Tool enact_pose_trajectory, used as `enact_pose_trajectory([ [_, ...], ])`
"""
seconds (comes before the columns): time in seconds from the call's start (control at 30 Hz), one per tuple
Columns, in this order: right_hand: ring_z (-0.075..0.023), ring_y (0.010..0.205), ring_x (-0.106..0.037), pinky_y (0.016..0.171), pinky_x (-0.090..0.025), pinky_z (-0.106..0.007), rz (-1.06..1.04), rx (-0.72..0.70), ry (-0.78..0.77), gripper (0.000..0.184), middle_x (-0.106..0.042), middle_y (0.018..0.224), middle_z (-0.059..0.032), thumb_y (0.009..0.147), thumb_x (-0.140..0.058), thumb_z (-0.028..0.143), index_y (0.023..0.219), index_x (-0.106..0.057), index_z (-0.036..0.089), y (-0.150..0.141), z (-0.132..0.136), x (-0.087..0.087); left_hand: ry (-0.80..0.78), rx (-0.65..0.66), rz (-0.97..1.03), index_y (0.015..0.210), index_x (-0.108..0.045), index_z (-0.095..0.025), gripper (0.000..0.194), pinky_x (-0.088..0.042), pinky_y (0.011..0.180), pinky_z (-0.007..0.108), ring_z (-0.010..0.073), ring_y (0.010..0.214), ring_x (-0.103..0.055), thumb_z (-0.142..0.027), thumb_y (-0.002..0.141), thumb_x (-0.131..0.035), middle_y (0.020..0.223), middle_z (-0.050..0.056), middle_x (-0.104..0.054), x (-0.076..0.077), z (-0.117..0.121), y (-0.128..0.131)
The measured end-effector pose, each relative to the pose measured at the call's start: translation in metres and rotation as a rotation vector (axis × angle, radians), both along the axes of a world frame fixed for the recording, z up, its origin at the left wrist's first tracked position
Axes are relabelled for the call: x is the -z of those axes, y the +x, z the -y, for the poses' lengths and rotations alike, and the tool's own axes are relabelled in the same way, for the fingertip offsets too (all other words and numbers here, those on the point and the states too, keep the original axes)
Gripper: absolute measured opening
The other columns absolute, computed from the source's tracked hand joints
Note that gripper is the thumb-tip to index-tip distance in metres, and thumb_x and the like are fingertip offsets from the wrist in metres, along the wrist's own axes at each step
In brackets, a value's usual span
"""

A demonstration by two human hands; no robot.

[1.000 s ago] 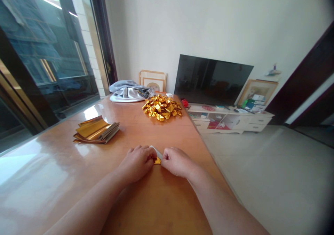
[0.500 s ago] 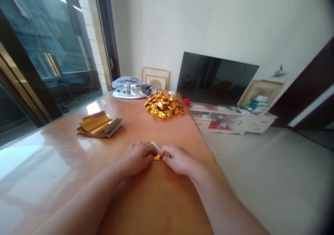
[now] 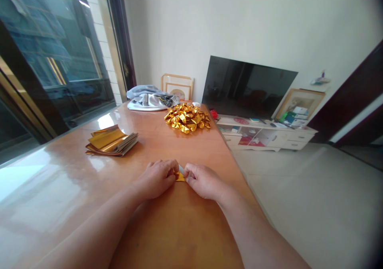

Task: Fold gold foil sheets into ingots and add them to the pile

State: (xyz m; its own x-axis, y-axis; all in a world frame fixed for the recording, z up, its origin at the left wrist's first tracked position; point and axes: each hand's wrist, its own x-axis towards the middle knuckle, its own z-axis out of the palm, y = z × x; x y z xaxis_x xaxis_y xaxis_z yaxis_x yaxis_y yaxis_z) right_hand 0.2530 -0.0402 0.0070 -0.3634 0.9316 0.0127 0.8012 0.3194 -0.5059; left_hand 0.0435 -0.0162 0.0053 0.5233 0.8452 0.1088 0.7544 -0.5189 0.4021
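A small piece of gold foil paper with a white back lies on the wooden table, and only a narrow white edge of it shows above the gold. My left hand pinches its left side, and my right hand pinches its right side. My fingers hide most of the piece. Farther up the table, a stack of gold foil sheets lies to the left, and a heap of crumpled or folded gold foil pieces lies ahead.
A grey and white cloth lies at the table's far end. The table's right edge drops to a tiled floor. A glass door runs along the left. Beyond the table stand a dark television and a white cabinet.
The white part of the foil piece has shrunk to a narrow edge between my hands. My hands have drawn slightly closer around it, and the room view has shifted slightly.
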Motion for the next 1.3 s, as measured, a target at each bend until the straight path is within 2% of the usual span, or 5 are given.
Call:
enact_pose_trajectory([
  [0.4,-0.0162,0.087,-0.063,0.070,-0.039,-0.024,0.013,-0.036,0.018,0.020,-0.072,0.099,0.0020,0.089,-0.050,0.021,0.098,-0.066,0.029,0.001,0.000,0.001,-0.077,0.116,0.044,0.097,-0.069,-0.029,0.027,-0.043,0.088,0.029,0.0191,0.095,-0.061,-0.022,0.089,-0.045,0.099,-0.001,-0.070,-0.001,-0.006,-0.007],
  [0.77,-0.0150,0.077,-0.060,0.065,-0.038,-0.022,-0.035,-0.028,-0.063,0.014,-0.071,0.090,0.0027,0.086,-0.053,0.024,0.091,-0.065,0.027,0.001,-0.005,0.004,-0.169,0.188,0.150,0.101,-0.073,-0.024,0.036,-0.042,0.098,0.027,0.0183,0.102,-0.062,-0.031,0.095,-0.038,0.107,0.001,-0.071,-0.004,-0.014,-0.013],
  [1.0,-0.0143,0.074,-0.059,0.063,-0.037,-0.022,-0.055,-0.018,-0.077,0.017,-0.071,0.088,0.0026,0.083,-0.054,0.022,0.092,-0.067,0.027,0.003,-0.009,0.009,-0.228,0.125,0.237,0.104,-0.067,-0.022,0.026,-0.047,0.079,0.026,0.0170,0.085,-0.061,-0.027,0.088,-0.047,0.094,0.000,-0.069,0.002,-0.011,-0.018],
  [1.13,-0.0143,0.075,-0.059,0.064,-0.038,-0.021,-0.061,-0.015,-0.079,0.019,-0.071,0.089,0.0023,0.083,-0.054,0.021,0.093,-0.068,0.027,0.003,-0.009,0.010,-0.268,0.077,0.259,0.110,-0.064,-0.022,0.034,-0.042,0.063,0.024,0.0145,0.069,-0.055,-0.022,0.079,-0.051,0.079,-0.002,-0.064,0.003,-0.008,-0.018],
  [1.3,-0.0140,0.073,-0.059,0.061,-0.038,-0.021,-0.059,-0.015,-0.101,0.018,-0.070,0.088,0.0025,0.082,-0.053,0.021,0.092,-0.067,0.026,0.003,-0.011,0.014,-0.267,0.017,0.294,0.104,-0.065,-0.022,0.031,-0.038,0.059,0.023,0.0135,0.063,-0.053,-0.023,0.075,-0.055,0.071,-0.003,-0.062,-0.003,-0.005,-0.013],
])
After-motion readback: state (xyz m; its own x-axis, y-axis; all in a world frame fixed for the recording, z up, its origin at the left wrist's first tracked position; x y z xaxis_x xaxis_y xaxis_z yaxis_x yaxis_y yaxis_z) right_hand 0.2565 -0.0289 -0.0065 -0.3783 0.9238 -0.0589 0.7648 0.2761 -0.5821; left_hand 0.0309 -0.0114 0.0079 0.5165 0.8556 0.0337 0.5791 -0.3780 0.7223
